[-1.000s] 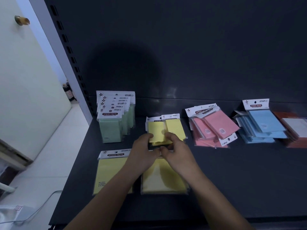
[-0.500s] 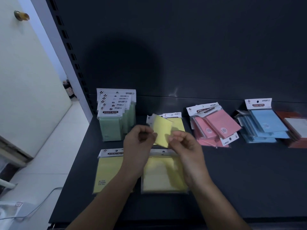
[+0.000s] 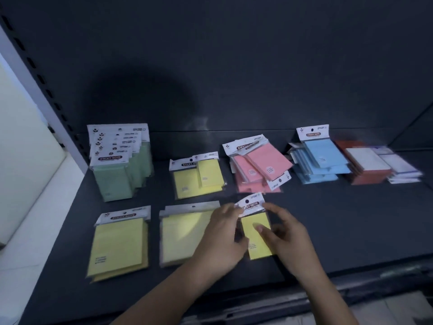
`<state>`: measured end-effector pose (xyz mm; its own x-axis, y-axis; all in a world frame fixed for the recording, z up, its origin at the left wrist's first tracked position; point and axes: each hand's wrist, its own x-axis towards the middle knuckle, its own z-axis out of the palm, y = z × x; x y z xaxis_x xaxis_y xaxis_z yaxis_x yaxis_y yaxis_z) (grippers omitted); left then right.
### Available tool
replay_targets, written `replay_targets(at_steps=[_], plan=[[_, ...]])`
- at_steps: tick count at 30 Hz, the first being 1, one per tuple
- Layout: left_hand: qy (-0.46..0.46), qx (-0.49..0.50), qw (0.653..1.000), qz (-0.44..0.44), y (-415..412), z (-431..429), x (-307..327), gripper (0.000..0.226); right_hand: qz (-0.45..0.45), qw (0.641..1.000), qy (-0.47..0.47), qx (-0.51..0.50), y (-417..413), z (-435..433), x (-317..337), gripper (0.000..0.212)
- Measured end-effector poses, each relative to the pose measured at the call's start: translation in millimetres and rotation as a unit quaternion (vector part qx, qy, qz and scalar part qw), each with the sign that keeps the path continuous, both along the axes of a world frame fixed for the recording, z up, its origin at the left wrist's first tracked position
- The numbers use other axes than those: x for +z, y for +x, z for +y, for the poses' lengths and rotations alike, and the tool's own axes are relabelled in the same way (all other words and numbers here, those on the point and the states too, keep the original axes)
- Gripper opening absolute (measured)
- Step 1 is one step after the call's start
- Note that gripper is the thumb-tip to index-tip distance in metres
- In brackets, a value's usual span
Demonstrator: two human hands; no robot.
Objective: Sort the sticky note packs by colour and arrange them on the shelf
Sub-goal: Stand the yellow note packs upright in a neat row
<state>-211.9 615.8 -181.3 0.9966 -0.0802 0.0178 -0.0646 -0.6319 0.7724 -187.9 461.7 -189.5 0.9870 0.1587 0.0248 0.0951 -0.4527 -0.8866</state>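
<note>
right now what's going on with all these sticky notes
A person is sorting sticky note packs by colour on a dark shelf. The left hand and right hand together hold one small yellow pack at the front, just right of the large yellow packs. Behind lie a small yellow pile, a pink pile and a blue pile. Green packs stand upright at the back left.

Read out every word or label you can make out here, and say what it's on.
"STICKY NOTE": front green pack header.
"STICKY NOTE": held yellow pack header.
"STICKY N", rest hidden: rear yellow pile header.
Pink packs, blue packs, small print: too blurred.
</note>
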Motion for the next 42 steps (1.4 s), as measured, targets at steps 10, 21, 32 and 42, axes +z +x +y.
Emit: replay_targets(at_steps=[10, 21, 32, 42], plan=[[-0.006, 0.083, 0.996, -0.022, 18.3, 11.7, -4.3, 0.058, -0.126, 0.971, -0.200, 0.034, 11.4, 22.3, 11.9, 0.034], [-0.184, 0.189, 0.961, 0.080, 44.5, 44.9, 4.0, 0.054, 0.084, 0.995, -0.003, 0.059, 62.8, 107.1, 9.2, 0.048], [-0.465, 0.325, 0.823, 0.015, 35.5, 42.9, 8.5, 0.011, 0.055, 0.957, 0.258, -0.120, 36.6, 92.2, 11.7, 0.020], [-0.383, 0.141, 0.912, 0.047, 12.8, 15.1, 10.5, 0.024, 0.006, 0.967, 0.253, -0.016, 7.1, 35.0, 28.7, 0.034]])
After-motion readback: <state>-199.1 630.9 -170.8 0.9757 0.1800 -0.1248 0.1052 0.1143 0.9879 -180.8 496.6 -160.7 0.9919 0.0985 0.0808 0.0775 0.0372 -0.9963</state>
